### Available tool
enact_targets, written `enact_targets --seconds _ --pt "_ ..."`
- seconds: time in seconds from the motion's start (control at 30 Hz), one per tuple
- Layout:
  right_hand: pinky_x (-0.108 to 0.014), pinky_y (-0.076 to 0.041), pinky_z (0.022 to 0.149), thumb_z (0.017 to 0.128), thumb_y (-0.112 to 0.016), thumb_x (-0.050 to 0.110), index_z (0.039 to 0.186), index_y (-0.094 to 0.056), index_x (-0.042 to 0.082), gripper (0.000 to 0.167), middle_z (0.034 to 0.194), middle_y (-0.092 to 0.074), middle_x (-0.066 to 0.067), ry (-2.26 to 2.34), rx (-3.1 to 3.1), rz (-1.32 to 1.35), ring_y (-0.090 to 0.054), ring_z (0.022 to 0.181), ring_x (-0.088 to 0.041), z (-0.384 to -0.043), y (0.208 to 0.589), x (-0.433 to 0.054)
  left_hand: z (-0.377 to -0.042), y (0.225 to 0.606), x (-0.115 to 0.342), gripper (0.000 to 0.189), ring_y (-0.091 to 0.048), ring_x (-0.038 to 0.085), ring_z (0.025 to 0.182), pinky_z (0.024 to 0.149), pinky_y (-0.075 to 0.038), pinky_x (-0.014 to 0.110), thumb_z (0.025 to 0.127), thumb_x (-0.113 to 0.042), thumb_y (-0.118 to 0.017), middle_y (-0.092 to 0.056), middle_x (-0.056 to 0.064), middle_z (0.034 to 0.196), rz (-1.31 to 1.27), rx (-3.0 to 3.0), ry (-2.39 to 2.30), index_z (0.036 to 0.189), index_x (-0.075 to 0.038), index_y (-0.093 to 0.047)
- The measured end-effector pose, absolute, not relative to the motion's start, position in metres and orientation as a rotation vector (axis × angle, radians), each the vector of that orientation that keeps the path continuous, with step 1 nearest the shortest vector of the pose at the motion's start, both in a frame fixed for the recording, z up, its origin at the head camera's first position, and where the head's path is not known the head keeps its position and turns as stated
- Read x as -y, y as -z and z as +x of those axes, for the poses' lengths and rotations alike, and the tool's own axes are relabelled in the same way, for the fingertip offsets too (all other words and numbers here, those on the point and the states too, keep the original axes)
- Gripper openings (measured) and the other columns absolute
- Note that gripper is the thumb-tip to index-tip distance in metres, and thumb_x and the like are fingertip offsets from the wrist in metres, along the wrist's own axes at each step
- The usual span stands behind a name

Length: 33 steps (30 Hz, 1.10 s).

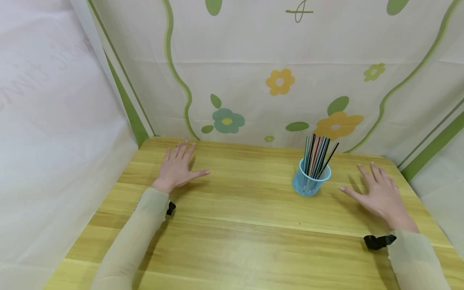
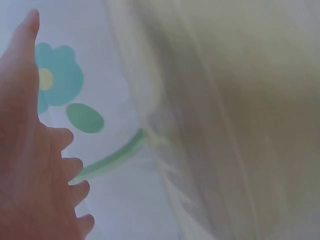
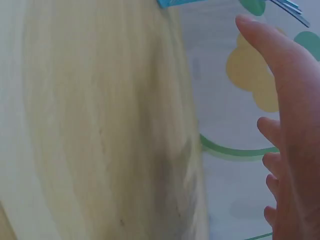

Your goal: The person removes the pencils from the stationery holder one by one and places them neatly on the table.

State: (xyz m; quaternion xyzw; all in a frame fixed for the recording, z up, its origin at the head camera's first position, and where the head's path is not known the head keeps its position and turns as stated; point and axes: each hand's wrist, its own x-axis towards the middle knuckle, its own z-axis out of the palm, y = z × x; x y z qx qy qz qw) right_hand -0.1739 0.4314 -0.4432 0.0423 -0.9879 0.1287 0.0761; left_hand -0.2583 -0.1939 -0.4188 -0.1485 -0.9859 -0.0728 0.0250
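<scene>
A translucent light-blue cup [image 1: 306, 186] stands upright right of the table's middle. Several thin sticks [image 1: 316, 155], dark, teal, red and silvery, lean inside it and rise above its rim. My left hand [image 1: 175, 170] is spread with straight fingers over the far left of the table, well away from the cup, holding nothing. To the right of the cup is my right hand [image 1: 380, 197], fingers spread and thumb pointing toward the cup, also holding nothing. In the right wrist view, the cup's blue edge [image 3: 182, 2] and the stick ends [image 3: 292, 11] show at the top.
The wooden table [image 1: 232, 241] has a light grain. Behind it hangs a pale cloth [image 1: 246, 48] with printed flowers and leaves, and further white cloth [image 1: 54, 141] closes off the left side. A black wrist mount [image 1: 378, 242] sits by the right sleeve.
</scene>
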Motion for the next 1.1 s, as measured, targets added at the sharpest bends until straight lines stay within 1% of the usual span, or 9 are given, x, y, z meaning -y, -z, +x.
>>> enact_targets --seconds 0.3,0.5,0.6,0.7,0.83,0.9,0.97,1.03,1.1 --pt "-0.075 0.003 0.111 0.095 -0.068 0.05 0.165 -0.009 0.017 0.097 0.169 0.005 -0.012 -0.648 2.856 0.156 0.002 0.15 -0.05 -0.171 0.424 -0.416 -0.258 0.41 0.175 0.118 -0.008 0.036 0.153 0.123 -0.007 0.056 0.083 -0.091 -0.039 -0.003 0.014 0.169 -0.506 2.998 0.393 0.164 -0.011 -0.009" --pt "-0.082 -0.007 0.107 0.098 -0.067 0.045 0.165 -0.011 0.024 0.091 0.169 -0.005 -0.014 -0.934 2.814 0.093 -0.007 0.148 -0.054 -0.173 0.413 -0.4 -0.257 0.404 0.153 0.112 -0.01 0.033 0.153 0.123 -0.01 0.054 0.088 -0.082 -0.049 -0.006 0.01 0.169 -0.537 2.948 0.766 0.164 -0.011 -0.009" --pt "-0.081 -0.013 0.107 0.097 -0.069 0.046 0.165 -0.014 0.029 0.089 0.167 -0.011 -0.017 -1.075 2.797 0.055 -0.012 0.147 -0.055 -0.174 0.411 -0.391 -0.256 0.401 0.14 0.109 -0.015 0.03 0.153 0.122 -0.014 0.053 0.088 -0.078 -0.056 -0.013 0.007 0.169 -0.52 2.898 1.002 0.165 -0.014 -0.013" --pt "-0.076 -0.019 0.109 0.096 -0.071 0.044 0.165 -0.016 0.027 0.09 0.166 -0.017 -0.017 -1.201 2.788 0.042 -0.017 0.146 -0.053 -0.177 0.41 -0.382 -0.256 0.399 0.125 0.106 -0.021 0.028 0.151 0.121 -0.02 0.052 0.086 -0.076 -0.062 -0.021 0.004 0.167 -0.496 2.834 1.195 0.164 -0.017 -0.02" --pt "-0.063 -0.025 0.115 0.094 -0.076 0.039 0.164 -0.02 0.019 0.092 0.164 -0.024 -0.016 -1.327 2.761 0.055 -0.024 0.146 -0.047 -0.181 0.412 -0.369 -0.257 0.399 0.103 0.1 -0.03 0.027 0.148 0.118 -0.028 0.052 0.086 -0.071 -0.068 -0.031 0.002 0.163 -0.499 2.733 1.414 0.162 -0.02 -0.029" --pt "-0.043 -0.03 0.118 0.093 -0.078 0.035 0.164 -0.021 0.016 0.093 0.163 -0.027 -0.017 -1.368 2.744 0.07 -0.028 0.145 -0.045 -0.184 0.414 -0.362 -0.258 0.4 0.091 0.096 -0.033 0.028 0.146 0.117 -0.031 0.052 0.087 -0.067 -0.07 -0.034 0.003 0.162 -0.52 2.686 1.504 0.161 -0.019 -0.032" --pt "-0.021 -0.033 0.113 0.092 -0.08 0.033 0.163 -0.021 0.012 0.095 0.162 -0.028 -0.02 -1.396 2.73 0.085 -0.03 0.144 -0.045 -0.187 0.416 -0.356 -0.258 0.402 0.079 0.093 -0.036 0.028 0.145 0.116 -0.033 0.052 0.087 -0.062 -0.073 -0.037 0.003 0.16 -0.542 2.647 1.573 0.16 -0.018 -0.035" --pt "-0.006 -0.034 0.102 0.09 -0.082 0.031 0.162 -0.021 0.008 0.097 0.161 -0.029 -0.023 -1.423 2.715 0.091 -0.032 0.143 -0.045 -0.189 0.417 -0.351 -0.257 0.404 0.067 0.09 -0.038 0.029 0.144 0.116 -0.034 0.05 0.087 -0.059 -0.075 -0.039 0.003 0.159 -0.56 2.62 1.617 0.158 -0.017 -0.038" --pt "-0.004 -0.034 0.1 0.089 -0.083 0.031 0.162 -0.02 0.004 0.1 0.16 -0.029 -0.025 -1.448 2.705 0.087 -0.033 0.143 -0.046 -0.19 0.417 -0.346 -0.257 0.405 0.054 0.088 -0.04 0.029 0.142 0.116 -0.035 0.048 0.087 -0.057 -0.076 -0.042 0.003 0.157 -0.572 2.595 1.662 0.157 -0.016 -0.042"
